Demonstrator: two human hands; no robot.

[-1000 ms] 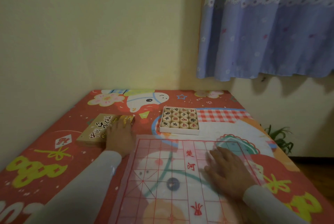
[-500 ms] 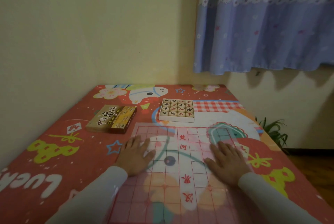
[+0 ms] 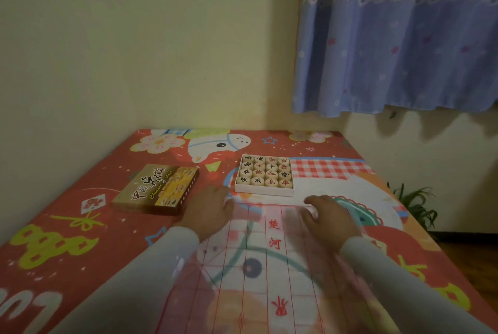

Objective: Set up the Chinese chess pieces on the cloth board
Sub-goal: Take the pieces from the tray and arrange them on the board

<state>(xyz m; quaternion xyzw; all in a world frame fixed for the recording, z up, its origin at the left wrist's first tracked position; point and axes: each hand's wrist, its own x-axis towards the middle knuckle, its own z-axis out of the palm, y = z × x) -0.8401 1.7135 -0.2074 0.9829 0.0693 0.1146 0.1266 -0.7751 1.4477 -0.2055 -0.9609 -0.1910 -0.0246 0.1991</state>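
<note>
Red grid lines and red characters mark the thin, see-through cloth board [image 3: 269,266], which lies flat on the counter [image 3: 80,226] over its red cartoon-printed cover. Both hands rest on the far end of the board, palms down. The left hand [image 3: 208,211] sits at the far left corner with its fingers stretched forward and lying flat, gripping nothing; its fingertips are blurred. The right hand [image 3: 330,219] lies at the far right part of the board, fingers spread and slightly bent, also holding nothing, and likewise blurred. Pale sleeves cover both forearms.

Just beyond the board's far edge, between the two hands, stands a shallow white tray [image 3: 264,190] filled with round wooden chess pieces [image 3: 265,173] in four rows of four, some with black characters, some with red. None of the pieces is on the board. To the left of the tray, near the left hand, lies the brown box lid [image 3: 156,189] printed with Chinese lettering and the word "Chinese". A blue curtain [image 3: 398,37] hangs at upper right above the yellow wall, and a green plant [image 3: 415,204] shows past the counter's right edge.
</note>
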